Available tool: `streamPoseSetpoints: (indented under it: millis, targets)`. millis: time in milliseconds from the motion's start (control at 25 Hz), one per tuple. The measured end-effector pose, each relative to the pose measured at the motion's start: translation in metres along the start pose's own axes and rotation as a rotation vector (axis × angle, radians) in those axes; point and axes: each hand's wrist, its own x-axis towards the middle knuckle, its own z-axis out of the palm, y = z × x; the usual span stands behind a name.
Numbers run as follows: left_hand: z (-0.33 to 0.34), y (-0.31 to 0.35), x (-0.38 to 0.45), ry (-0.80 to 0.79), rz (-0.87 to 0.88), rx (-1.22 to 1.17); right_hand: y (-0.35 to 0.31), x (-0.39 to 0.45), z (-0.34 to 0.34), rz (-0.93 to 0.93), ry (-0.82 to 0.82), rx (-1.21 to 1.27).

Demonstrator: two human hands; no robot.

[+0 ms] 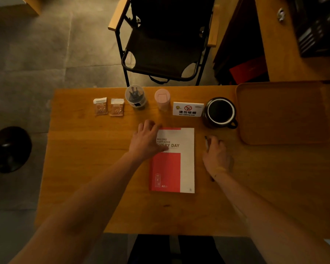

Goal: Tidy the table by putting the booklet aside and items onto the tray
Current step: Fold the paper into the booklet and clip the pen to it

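Note:
A red and white booklet (179, 162) lies flat in the middle of the wooden table (88, 168). My left hand (148, 140) rests on its upper left corner, fingers spread. My right hand (215, 155) lies on the table just right of the booklet, fingers curled over a dark pen (206, 142) whose tip sticks out past them. The wooden tray (282, 113) sits empty at the table's right end. Along the far edge stand two small sachets (109, 106), a clear cup of dark items (135, 97), a pink cup (162, 99), a no-smoking sign (188, 109) and a black mug (220, 112).
A black folding chair (166, 40) stands beyond the table's far edge. A wooden cabinet (286, 35) rises at the right behind the tray. A black stool (10, 149) stands on the floor to the left.

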Motion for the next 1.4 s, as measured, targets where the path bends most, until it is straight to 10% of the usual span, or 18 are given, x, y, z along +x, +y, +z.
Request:
streamPoseSetpoints:
  millis: [800, 1120, 1400]
  targets:
    - [0.028, -0.001, -0.039, 0.159, 0.147, -0.266, -0.113, 0.015, -0.056, -0.190, 0.246, 0.819]
    - [0.018, 0.003, -0.046, 0.178, 0.270, -0.330, -0.117, 0.031, -0.027, -0.073, -0.092, 0.622]
    - [0.011, 0.004, -0.055, 0.006, -0.187, -1.035, -0.115, 0.027, -0.022, -0.150, -0.258, 0.425]
